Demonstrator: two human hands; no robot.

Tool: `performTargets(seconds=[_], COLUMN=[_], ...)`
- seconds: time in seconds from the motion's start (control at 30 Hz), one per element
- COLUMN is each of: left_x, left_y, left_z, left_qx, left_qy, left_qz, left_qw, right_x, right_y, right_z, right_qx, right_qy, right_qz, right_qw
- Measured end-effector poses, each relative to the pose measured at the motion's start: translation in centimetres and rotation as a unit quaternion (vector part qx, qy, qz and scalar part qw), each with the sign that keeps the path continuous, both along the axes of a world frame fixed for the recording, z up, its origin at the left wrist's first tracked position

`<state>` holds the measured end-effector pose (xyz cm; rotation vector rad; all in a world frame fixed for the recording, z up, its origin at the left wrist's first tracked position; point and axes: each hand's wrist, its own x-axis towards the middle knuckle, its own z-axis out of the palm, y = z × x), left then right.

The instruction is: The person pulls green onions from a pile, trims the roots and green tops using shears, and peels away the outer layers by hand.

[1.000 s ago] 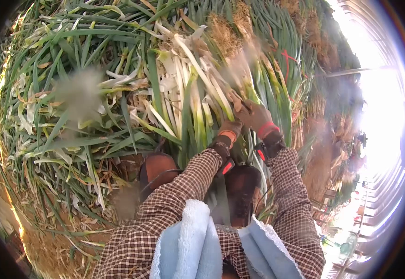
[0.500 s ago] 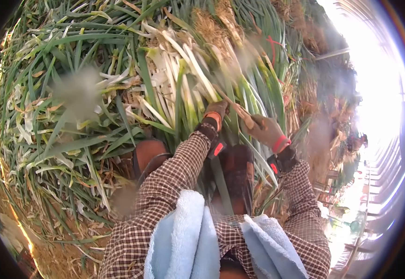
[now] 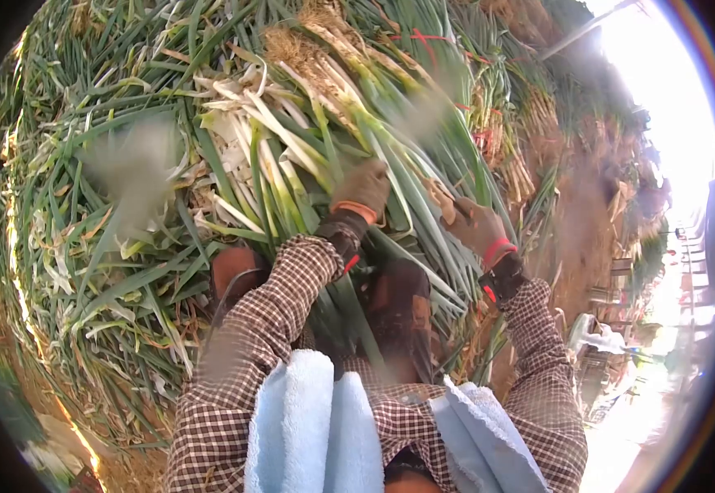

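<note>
The gloved left hand (image 3: 363, 187) rests closed around a bunch of green onion stalks (image 3: 308, 156) lying across the person's lap, gripping them just below their white shanks. The gloved right hand (image 3: 474, 223) is clenched on a small knife (image 3: 440, 197), just beside the same stalks, amid the surrounding onion heap (image 3: 111, 246).

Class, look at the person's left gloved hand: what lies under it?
Under the left hand lie long green and white onion stalks. The stretch beneath the glove is covered, so the grip cannot be judged.
</note>
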<state>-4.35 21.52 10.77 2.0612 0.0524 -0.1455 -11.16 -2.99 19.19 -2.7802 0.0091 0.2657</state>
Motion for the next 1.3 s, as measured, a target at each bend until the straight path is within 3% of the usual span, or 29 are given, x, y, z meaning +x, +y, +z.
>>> performTargets(seconds=[0.1,0.17,0.3,0.4,0.43,0.5,0.63,0.73,0.83,0.87,0.9,0.97,1.0,1.03,1.1,1.2,1.23,1.3], left_x=[1.2,2.4,3.5,4.5,4.7,5.6,6.6,8.2,10.1,10.7,11.7,13.2,12.8,12.0,12.0,12.4,12.7,15.7], left_y=[-2.6,-3.1,-4.6,-5.3,-5.3,-5.4,-5.2,-5.9,-6.5,-6.6,-6.9,-6.5,-6.0,-5.5,-7.1,-9.8,-11.7,-12.2], left_z=[-0.7,1.3,-1.4,-2.3,-2.0,-1.4,-0.8,0.6,0.5,-0.5,-2.5,-1.9,-0.6,0.6,1.4,1.3,-1.3,-3.5], left_qx=[0.003,0.126,0.306,0.269,0.327,0.346,0.3,0.287,0.244,0.247,0.25,0.179,0.155,0.131,0.108,0.104,0.135,0.183], left_qy=[0.114,0.098,-0.183,-0.249,-0.254,-0.177,-0.16,0.024,0.098,0.113,0.127,0.252,0.252,0.253,0.324,0.303,0.264,0.29], left_qz=[-0.114,-0.203,-0.207,-0.176,-0.205,-0.238,-0.198,-0.193,-0.112,-0.119,-0.126,-0.068,-0.076,-0.084,0.021,0.064,0.125,-0.021], left_qw=[0.987,0.966,0.911,0.914,0.887,0.89,0.919,0.938,0.958,0.955,0.952,0.949,0.952,0.955,0.94,0.945,0.947,0.939], right_x=[1.3,2.4,6.1,8.9,9.9,12.0,16.1,18.7,20.9,20.7,20.6,19.5,18.6,17.7,16.9,14.5,12.2,10.4], right_y=[-1.6,-1.9,-1.3,-0.4,0.0,0.5,0.5,1.8,2.7,2.6,2.7,2.5,1.8,0.5,-3.1,-6.7,-3.0,-4.8], right_z=[-1.0,-1.3,-2.3,-2.3,-2.0,-1.7,-2.7,-2.8,-4.0,-4.2,-3.5,-1.1,-1.4,-2.5,-6.0,-10.5,-5.6,-9.1], right_qx=[0.02,0.035,0.043,0.055,0.053,0.037,0.04,0.057,0.109,0.158,0.205,0.279,0.309,0.34,0.398,0.475,0.586,0.65], right_qy=[0.013,0.016,0.023,0.009,0.013,0.026,0.053,0.063,0.018,0.056,0.092,0.157,0.145,0.133,0.138,0.145,0.137,0.191], right_qz=[-0.01,0.001,0.053,0.07,0.071,0.078,0.088,0.107,0.123,0.097,0.07,0.008,-0.005,-0.02,-0.018,-0.101,-0.224,-0.222], right_qw=[1.0,0.999,0.997,0.996,0.996,0.996,0.994,0.991,0.986,0.981,0.972,0.947,0.94,0.931,0.907,0.862,0.766,0.701])
